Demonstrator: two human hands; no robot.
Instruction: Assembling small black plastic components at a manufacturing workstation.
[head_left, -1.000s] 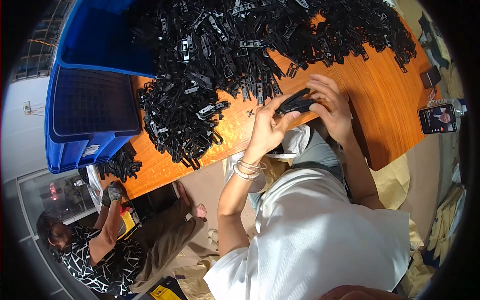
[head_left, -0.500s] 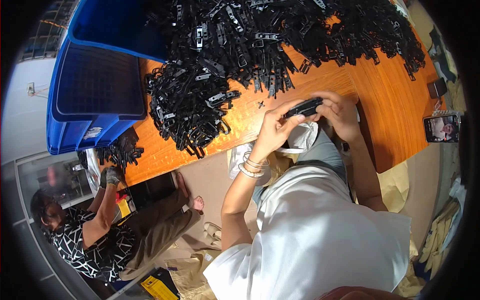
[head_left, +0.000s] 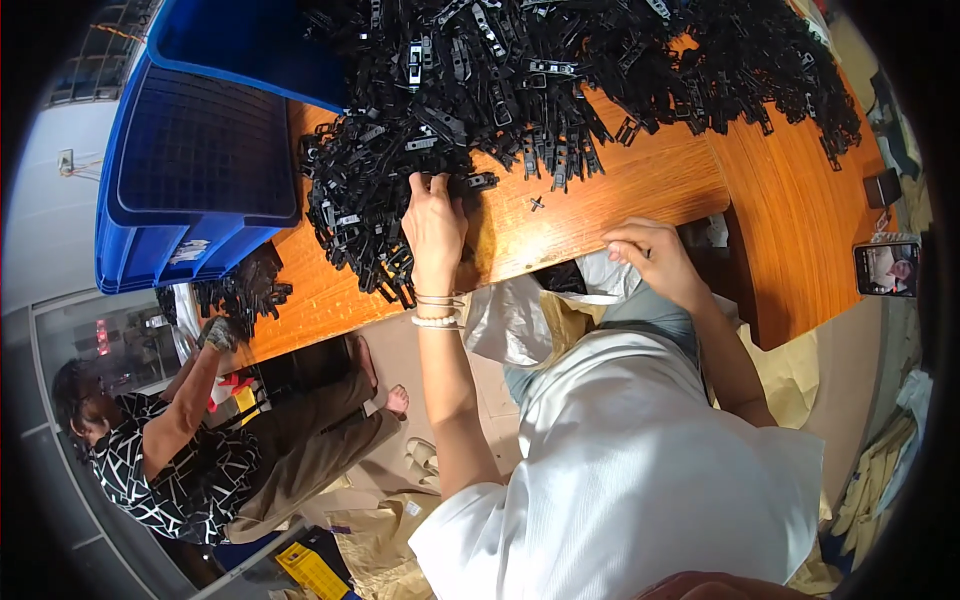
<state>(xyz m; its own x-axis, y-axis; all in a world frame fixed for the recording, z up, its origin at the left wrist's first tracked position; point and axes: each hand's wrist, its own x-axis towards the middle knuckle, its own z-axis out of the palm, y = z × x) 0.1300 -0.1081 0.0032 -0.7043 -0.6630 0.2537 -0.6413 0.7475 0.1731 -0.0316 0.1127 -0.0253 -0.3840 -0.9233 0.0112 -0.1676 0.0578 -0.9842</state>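
My left hand [head_left: 435, 230], with bracelets at the wrist, reaches over the near pile of black plastic clip-like parts [head_left: 360, 235]. Its fingers are bent down among the parts; what lies under the fingertips is hidden. My right hand [head_left: 655, 258] hovers by the table's front edge above my lap, its fingers curled together toward the thumb, with nothing visible in them. Below it, an open white bag [head_left: 605, 275] rests at my lap. A small black cross-shaped piece [head_left: 537, 204] lies on the wooden table [head_left: 640, 180] between my hands.
A larger heap of black parts [head_left: 590, 70] spreads across the table's back. Blue crates [head_left: 190, 225] stand at the left. A phone [head_left: 887, 269] is at the right edge. At the lower left sits a co-worker [head_left: 175, 470], a gloved hand near more parts. Brown paper bags [head_left: 385, 550] lie below.
Both hands held a black part together; now they are apart. My left hand has moved left to the near pile. My right hand no longer shows the part, and the white bag has shifted.
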